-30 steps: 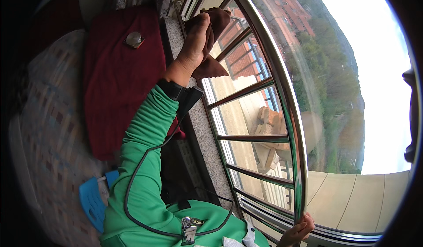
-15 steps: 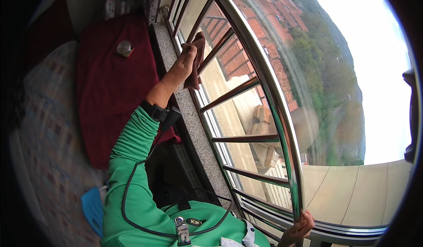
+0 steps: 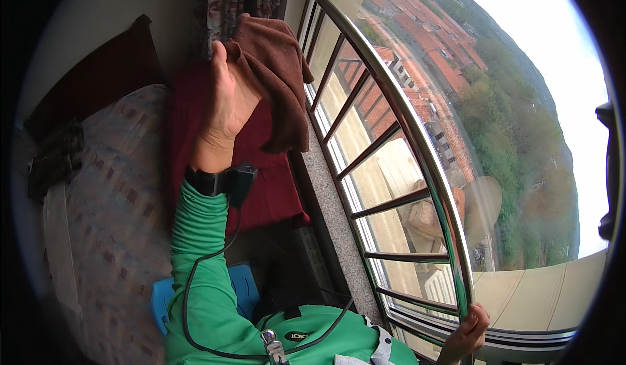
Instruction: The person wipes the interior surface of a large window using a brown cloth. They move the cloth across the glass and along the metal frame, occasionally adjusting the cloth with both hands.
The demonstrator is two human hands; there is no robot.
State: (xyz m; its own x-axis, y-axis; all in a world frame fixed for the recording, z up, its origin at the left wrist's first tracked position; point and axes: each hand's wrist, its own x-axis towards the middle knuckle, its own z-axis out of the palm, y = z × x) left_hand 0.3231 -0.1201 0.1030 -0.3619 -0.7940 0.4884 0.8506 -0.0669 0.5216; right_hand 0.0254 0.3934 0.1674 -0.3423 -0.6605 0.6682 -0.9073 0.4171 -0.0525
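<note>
A limp, creased cloth (image 3: 277, 72) – plain matte brown – drapes over the left hand (image 3: 228, 98) beside the railing (image 3: 441, 192) (thumb spread; hidden fingers' grip can't be told). The right hand (image 3: 471, 331) curls round the railing.

Brown cloth (image 3: 277, 65) (matt) — railing (image 3: 413, 120) of glossy metal

One fisheye camera looks down from the head at the nearby hands (image 3: 229, 107) and window railing (image 3: 460, 261).
</note>
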